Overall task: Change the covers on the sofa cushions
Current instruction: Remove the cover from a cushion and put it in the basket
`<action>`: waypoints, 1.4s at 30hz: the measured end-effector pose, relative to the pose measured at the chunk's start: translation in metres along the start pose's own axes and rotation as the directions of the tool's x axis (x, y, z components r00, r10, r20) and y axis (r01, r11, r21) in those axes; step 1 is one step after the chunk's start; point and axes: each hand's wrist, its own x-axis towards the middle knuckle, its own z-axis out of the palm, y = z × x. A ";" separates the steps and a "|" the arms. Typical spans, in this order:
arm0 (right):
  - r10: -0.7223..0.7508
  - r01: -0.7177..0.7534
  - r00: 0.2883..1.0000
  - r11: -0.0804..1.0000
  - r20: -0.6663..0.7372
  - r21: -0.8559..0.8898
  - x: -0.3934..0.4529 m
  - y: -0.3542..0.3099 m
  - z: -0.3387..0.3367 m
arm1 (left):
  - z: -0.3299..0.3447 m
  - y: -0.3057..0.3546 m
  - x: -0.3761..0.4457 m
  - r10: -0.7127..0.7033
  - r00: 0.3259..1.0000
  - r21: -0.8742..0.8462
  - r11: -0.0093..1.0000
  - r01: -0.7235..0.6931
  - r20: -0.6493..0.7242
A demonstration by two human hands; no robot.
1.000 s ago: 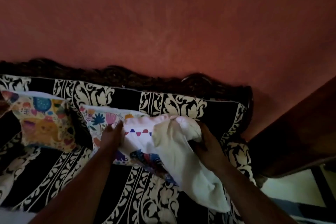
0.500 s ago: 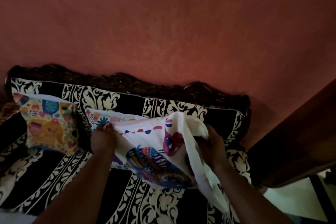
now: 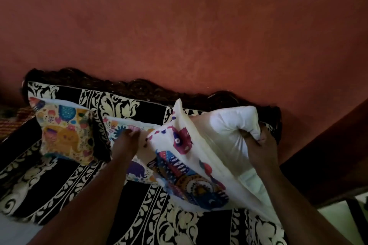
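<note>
A white cushion insert (image 3: pixel 227 121) sticks out of the top of a white cover printed with colourful animals (image 3: pixel 189 177), held above the sofa seat. My right hand (image 3: pixel 256 145) grips the insert's bunched top right corner. My left hand (image 3: pixel 127 141) holds the cover's left edge, its fingers blurred. The cover's pale inner lining (image 3: pixel 223 157) gapes open between my hands. Two covered cushions lean on the sofa back: a yellow printed one (image 3: pixel 65 135) at the left and a floral one (image 3: pixel 117 125) partly hidden behind my left hand.
The sofa (image 3: pixel 159 215) has black and cream patterned upholstery and a dark carved wooden back rail (image 3: pixel 139 85) against a red wall. Dark wooden furniture (image 3: pixel 328 155) stands close on the right, with pale floor (image 3: pixel 338 223) below it.
My right hand has risen and pulled the insert's white corner up out of the cover. The cover has spread open and shows more print. My left hand stays at the cover's left edge.
</note>
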 end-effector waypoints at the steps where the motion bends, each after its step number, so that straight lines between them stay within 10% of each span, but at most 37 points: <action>1: -0.014 0.015 1.000 1.000 0.005 -0.027 0.003 -0.002 0.001 | 0.005 0.014 -0.007 0.066 0.998 -0.031 0.997 -0.066 0.008; 7: -0.107 0.121 0.992 0.963 0.071 -0.241 0.004 -0.004 0.011 | 0.029 0.083 -0.072 0.518 0.833 -0.325 0.835 -0.443 0.195; 9: -0.147 0.164 0.986 0.951 0.085 -0.263 0.002 -0.005 0.013 | 0.041 0.095 -0.085 0.594 0.784 -0.186 0.804 -0.566 0.180; 14: -0.241 0.250 0.968 0.939 0.065 -0.238 -0.002 -0.011 0.005 | 0.058 0.095 -0.083 0.389 0.920 0.148 0.908 -0.393 0.058; 21: -0.270 0.278 0.961 0.939 0.064 -0.203 -0.004 -0.007 -0.008 | 0.044 0.076 -0.058 0.447 0.878 0.515 0.718 -0.468 0.174; 27: -0.216 0.264 0.958 0.919 0.188 -0.292 0.003 -0.003 0.003 | 0.050 0.137 -0.083 0.740 0.571 0.025 0.603 -0.797 0.357; 30: -0.279 0.346 0.929 0.887 0.242 -0.305 0.003 -0.003 0.012 | 0.057 0.158 -0.098 0.834 0.499 0.007 0.512 -0.859 0.238; 36: -0.233 0.294 0.952 0.875 0.198 -0.384 0.004 0.019 -0.025 | 0.059 0.157 -0.114 0.774 0.631 -0.186 0.628 -0.756 0.049; 39: 0.048 -0.018 0.998 0.773 0.030 -0.634 -0.015 0.053 -0.050 | 0.048 0.158 -0.106 0.651 0.758 -0.355 0.699 -0.621 -0.043; 42: 0.363 -0.373 0.926 0.832 -0.106 -0.411 -0.029 0.084 -0.066 | 0.036 0.156 -0.096 0.598 0.797 -0.474 0.681 -0.558 -0.079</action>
